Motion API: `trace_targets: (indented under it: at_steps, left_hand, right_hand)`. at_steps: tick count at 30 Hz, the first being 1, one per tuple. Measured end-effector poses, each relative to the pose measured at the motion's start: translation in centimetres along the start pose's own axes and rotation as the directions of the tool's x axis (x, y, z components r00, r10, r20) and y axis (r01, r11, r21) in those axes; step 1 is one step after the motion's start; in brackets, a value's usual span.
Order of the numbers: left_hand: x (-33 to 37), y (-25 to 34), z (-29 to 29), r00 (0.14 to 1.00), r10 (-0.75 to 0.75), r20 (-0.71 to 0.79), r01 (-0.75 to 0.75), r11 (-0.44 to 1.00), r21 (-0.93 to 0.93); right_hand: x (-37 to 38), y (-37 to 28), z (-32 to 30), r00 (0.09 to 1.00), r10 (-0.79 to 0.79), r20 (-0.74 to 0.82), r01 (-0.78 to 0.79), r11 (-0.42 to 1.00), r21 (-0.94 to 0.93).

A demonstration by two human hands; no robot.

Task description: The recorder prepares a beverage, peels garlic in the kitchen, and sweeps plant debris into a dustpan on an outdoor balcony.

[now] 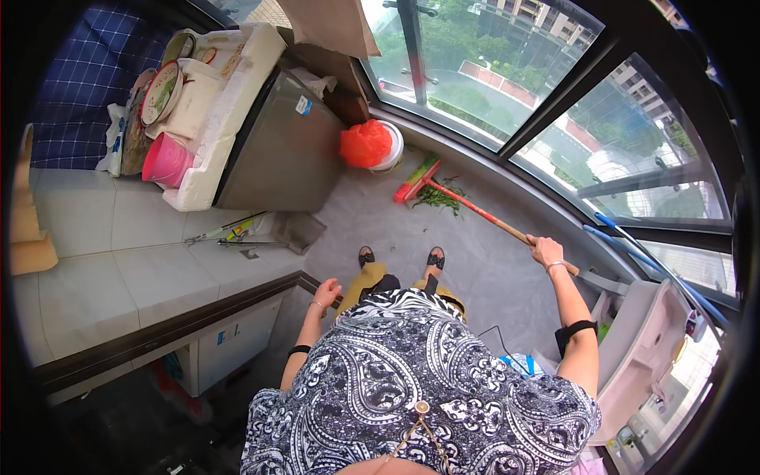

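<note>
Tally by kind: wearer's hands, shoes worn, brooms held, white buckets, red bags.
Hands: 2 (left hand, right hand)
Shoes: 2
Broom, in the right hand: 1
White bucket: 1
Red bag: 1
Total: 7

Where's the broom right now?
In the head view, the broom slants right of centre, from the right hand to the green leaves on the floor, near the white bucket.

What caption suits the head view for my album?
A right hand holds a broom near green leaves on grey floor.
</note>
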State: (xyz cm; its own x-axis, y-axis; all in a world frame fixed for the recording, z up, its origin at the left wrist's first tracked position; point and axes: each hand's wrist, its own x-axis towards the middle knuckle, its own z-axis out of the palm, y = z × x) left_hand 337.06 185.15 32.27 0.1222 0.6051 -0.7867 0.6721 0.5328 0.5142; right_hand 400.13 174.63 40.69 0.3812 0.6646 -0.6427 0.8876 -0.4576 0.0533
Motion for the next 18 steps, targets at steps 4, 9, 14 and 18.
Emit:
trace_targets:
  at_steps: [4,9,14,18]
  left_hand:
    - [-0.7,3.0,-1.9,1.0,0.005,-0.023,-0.005,1.0,0.017]
    - [0.7,4.4,-5.8,0.992,0.1,-0.082,-0.094,0.992,0.079]
    - [1.5,8.1,-5.6,0.981,0.17,-0.089,-0.147,0.965,0.216]
    - [0.5,9.4,-4.8,0.954,0.298,0.04,-0.288,0.866,0.409]
  right_hand:
    - [-4.1,1.2,-3.3,0.982,-0.121,-0.142,0.109,0.99,-0.092]
    - [-1.6,-1.2,-4.8,0.938,-0.264,-0.227,0.232,0.96,-0.156]
    - [8.4,-3.7,-4.1,0.966,-0.17,-0.196,0.15,0.982,-0.113]
    - [9.2,-1.2,-3.5,0.999,-0.018,0.036,0.016,0.997,0.077]
